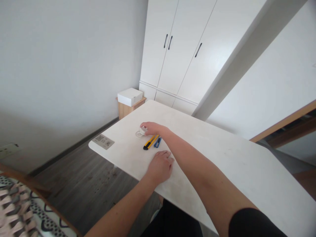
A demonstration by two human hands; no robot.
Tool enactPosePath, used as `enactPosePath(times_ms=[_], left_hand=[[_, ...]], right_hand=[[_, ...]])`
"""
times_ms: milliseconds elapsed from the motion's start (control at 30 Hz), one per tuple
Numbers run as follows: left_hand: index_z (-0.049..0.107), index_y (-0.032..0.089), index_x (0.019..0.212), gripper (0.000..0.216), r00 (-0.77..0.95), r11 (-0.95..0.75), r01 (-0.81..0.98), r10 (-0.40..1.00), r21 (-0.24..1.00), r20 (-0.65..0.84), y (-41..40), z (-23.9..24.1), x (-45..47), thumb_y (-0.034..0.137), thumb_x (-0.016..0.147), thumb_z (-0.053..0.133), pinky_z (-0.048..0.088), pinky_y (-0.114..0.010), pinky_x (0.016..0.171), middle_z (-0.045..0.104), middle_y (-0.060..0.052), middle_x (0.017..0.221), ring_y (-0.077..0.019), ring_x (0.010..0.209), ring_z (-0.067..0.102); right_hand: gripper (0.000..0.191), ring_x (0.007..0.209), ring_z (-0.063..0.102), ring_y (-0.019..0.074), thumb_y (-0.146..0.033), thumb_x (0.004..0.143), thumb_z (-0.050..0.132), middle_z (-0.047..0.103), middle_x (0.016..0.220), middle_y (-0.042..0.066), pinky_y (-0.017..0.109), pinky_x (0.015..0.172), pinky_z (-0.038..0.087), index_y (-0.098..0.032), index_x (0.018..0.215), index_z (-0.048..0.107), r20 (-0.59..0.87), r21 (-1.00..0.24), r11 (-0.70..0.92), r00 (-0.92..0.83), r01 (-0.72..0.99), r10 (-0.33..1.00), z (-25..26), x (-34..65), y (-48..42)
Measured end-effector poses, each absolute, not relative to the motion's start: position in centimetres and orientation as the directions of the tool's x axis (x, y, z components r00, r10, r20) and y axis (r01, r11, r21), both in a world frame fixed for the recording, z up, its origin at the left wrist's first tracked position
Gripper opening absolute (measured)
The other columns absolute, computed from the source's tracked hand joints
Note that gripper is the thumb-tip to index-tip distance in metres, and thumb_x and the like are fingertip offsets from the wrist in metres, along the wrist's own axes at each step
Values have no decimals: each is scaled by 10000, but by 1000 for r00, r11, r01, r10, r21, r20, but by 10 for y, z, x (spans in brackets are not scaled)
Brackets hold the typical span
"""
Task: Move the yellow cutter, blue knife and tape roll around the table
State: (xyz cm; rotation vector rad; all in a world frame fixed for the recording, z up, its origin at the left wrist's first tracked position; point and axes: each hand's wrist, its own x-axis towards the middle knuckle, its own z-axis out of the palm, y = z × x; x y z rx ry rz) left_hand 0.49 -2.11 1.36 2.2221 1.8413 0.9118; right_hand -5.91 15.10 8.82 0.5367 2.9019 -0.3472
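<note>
My right hand (151, 127) reaches across the white table (222, 154) and its fingers curl over a small clear roll of tape (140, 133) lying near the far left corner. Just behind that hand lie a yellow-and-black utility knife (150, 142) and a blue one (157, 142), side by side. Resting on the tabletop near the front edge is my left hand (160, 166), with the fingers loosely bent and nothing visible in them.
A grey control panel (103, 141) is set into the table's left corner. Beyond the table stand a white box (129, 96) on a small wooden stand and a white wardrobe (180, 49). A patterned cushion (17, 207) shows at bottom left.
</note>
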Motion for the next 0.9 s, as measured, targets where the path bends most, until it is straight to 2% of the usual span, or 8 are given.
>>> enactPosePath(times_ms=[133, 500, 900], left_hand=[[701, 187, 915, 182, 72, -250, 859, 924, 448, 376, -21, 14, 5, 171, 881, 523, 434, -421, 1029, 689, -102, 1120, -238, 1117, 589], [683, 193, 881, 178, 62, -259, 844, 917, 469, 394, -20, 11, 6, 163, 863, 508, 456, -424, 981, 701, -89, 967, -246, 1054, 602], [673, 190, 944, 208, 59, -273, 810, 919, 519, 391, -18, 6, 6, 192, 892, 472, 419, -463, 1057, 703, -118, 1103, -278, 1179, 572]], right_hand=[[573, 1120, 626, 266, -228, 751, 745, 648, 1298, 87, 321, 892, 473, -254, 1299, 580, -253, -147, 923, -916, 355, 312, 90, -64, 145], [494, 991, 654, 264, -303, 786, 689, 630, 1253, 95, 298, 698, 479, -277, 1265, 571, -258, -3, 948, -916, 319, 308, 98, -76, 123], [511, 1003, 644, 279, -273, 789, 657, 590, 1266, 109, 337, 730, 518, -280, 1286, 543, -281, 19, 958, -918, 285, 279, 90, -83, 115]])
